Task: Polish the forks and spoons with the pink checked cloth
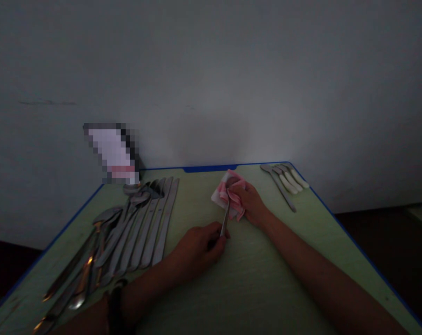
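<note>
My left hand (205,244) pinches the handle of a metal spoon (226,216), which points away from me over the middle of the table. Around the spoon's bowl, my right hand (251,202) presses a pink and white cloth (219,195). The bowl shows only in part among the folds. To the left of my left hand lies a fanned row of metal cutlery (144,232), with several spoons and flat handles overlapping. At the far right, a metal spoon (282,188) rests beside several white-handled pieces of cutlery (292,179).
The pale green table (266,284) has a blue edge and stands against a grey wall (211,83). A blurred-out upright device (111,151) leans at the back left. Gold-trimmed cutlery (87,274) lies near the left edge, close to my left forearm.
</note>
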Demonstrator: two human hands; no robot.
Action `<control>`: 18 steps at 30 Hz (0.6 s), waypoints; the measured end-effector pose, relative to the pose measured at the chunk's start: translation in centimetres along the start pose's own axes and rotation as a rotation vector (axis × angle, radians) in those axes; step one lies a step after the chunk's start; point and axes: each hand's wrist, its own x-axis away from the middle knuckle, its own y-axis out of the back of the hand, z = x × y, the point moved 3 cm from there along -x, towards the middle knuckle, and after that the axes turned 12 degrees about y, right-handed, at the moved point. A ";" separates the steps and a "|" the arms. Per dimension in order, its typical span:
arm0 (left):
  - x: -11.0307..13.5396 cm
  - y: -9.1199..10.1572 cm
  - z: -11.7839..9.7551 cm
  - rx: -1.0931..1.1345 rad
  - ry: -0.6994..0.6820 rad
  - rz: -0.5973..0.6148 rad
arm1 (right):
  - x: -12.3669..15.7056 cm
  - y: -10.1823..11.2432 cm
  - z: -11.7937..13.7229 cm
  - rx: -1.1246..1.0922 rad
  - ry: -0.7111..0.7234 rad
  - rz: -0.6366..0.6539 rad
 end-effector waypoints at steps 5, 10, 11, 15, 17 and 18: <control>-0.1 0.0 0.0 -0.014 -0.006 -0.008 | -0.2 0.0 -0.1 -0.056 0.018 0.047; -0.1 -0.1 0.0 -0.029 -0.008 0.009 | 0.0 -0.2 0.2 -0.065 -0.011 0.089; -0.1 -0.2 0.1 -0.033 -0.010 0.009 | 0.0 -0.3 0.3 -0.066 -0.014 0.094; -0.1 -0.2 0.2 -0.038 -0.018 -0.004 | 0.1 -0.2 0.3 -0.048 0.016 0.096; -0.1 -0.2 0.3 -0.030 -0.021 -0.003 | 0.0 0.0 0.0 -0.030 0.021 0.095; -0.1 -0.2 0.3 -0.025 -0.022 0.000 | -0.1 0.1 -0.2 -0.021 0.023 0.094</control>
